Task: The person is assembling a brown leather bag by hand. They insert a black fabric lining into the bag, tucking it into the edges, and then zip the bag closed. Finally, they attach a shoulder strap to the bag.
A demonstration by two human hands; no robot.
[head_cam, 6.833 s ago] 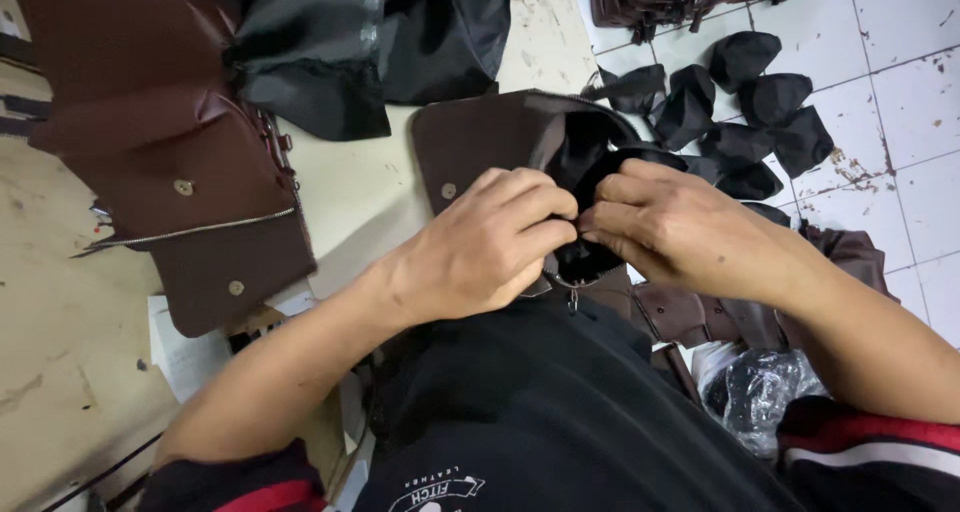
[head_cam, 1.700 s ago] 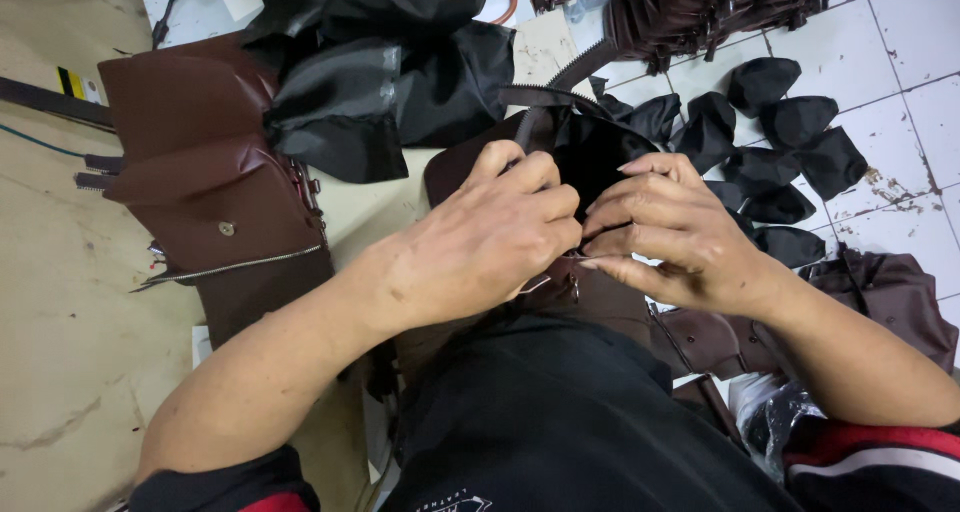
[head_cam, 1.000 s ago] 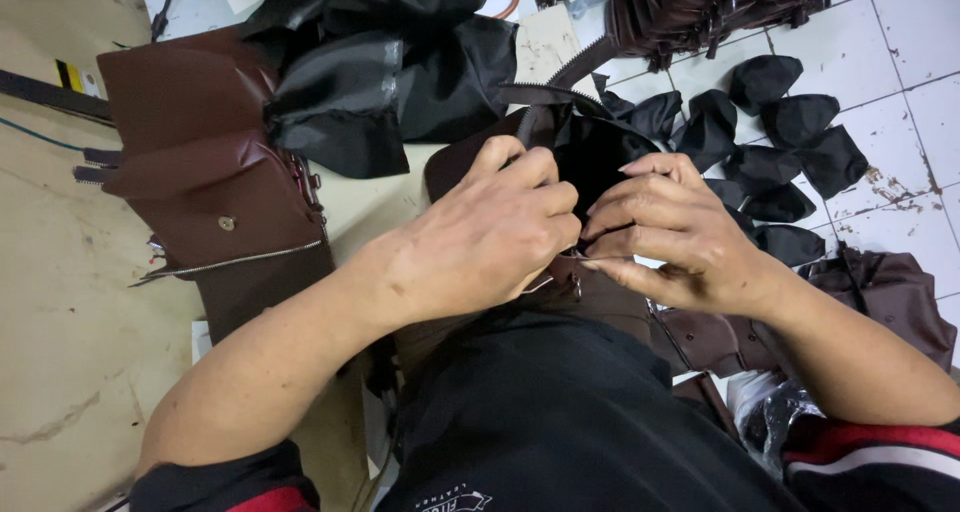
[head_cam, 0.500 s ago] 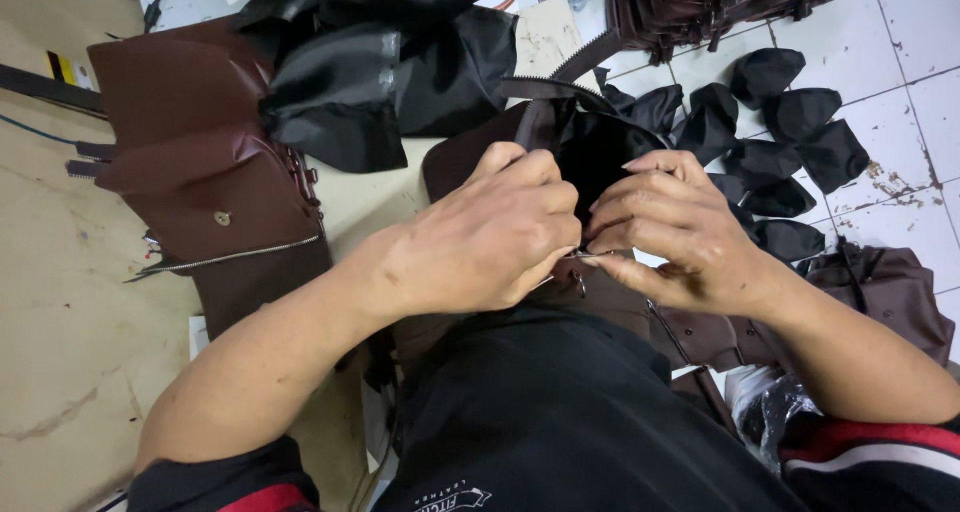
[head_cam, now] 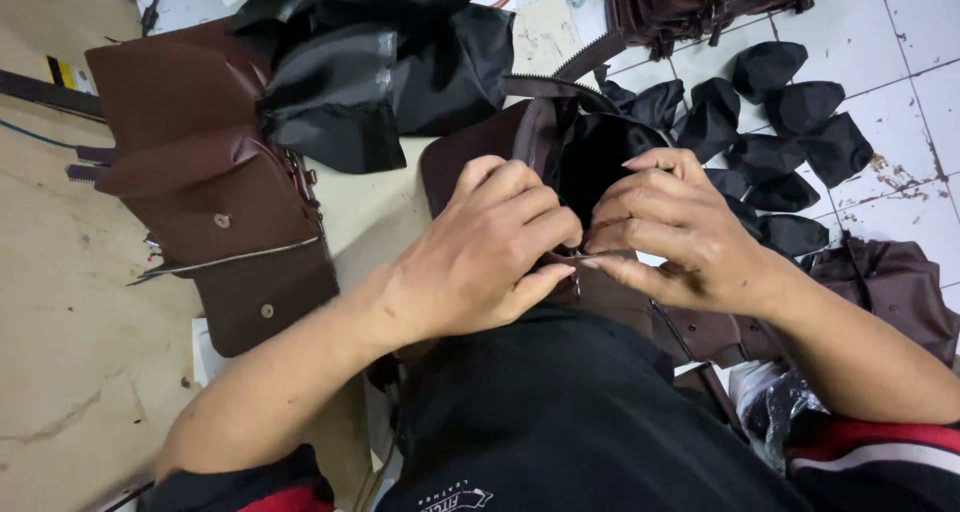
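The left hand (head_cam: 490, 247) and the right hand (head_cam: 672, 230) meet over a dark brown leather bag with a black fabric lining (head_cam: 560, 162), which rests at the middle of the view against the person's lap, its open mouth turned upward; both hands are clenched on the near rim of the bag, fingers curled over the edge where the lining meets the leather, the two sets of fingertips touching each other; an open zipper strip (head_cam: 560, 82) runs along the far rim of the mouth. To the left, on the pale, scuffed worktop (head_cam: 70, 322), lies a stack of flat brown leather bags with snap studs and zippers (head_cam: 215, 202); behind them sits a heap of loose black lining cloth (head_cam: 380, 62). To the right, on the white tiled floor (head_cam: 900, 92), a cluster of small black fabric pouches (head_cam: 790, 122) lies scattered; another crumpled brown leather piece (head_cam: 880, 282) lies just beside the right forearm.
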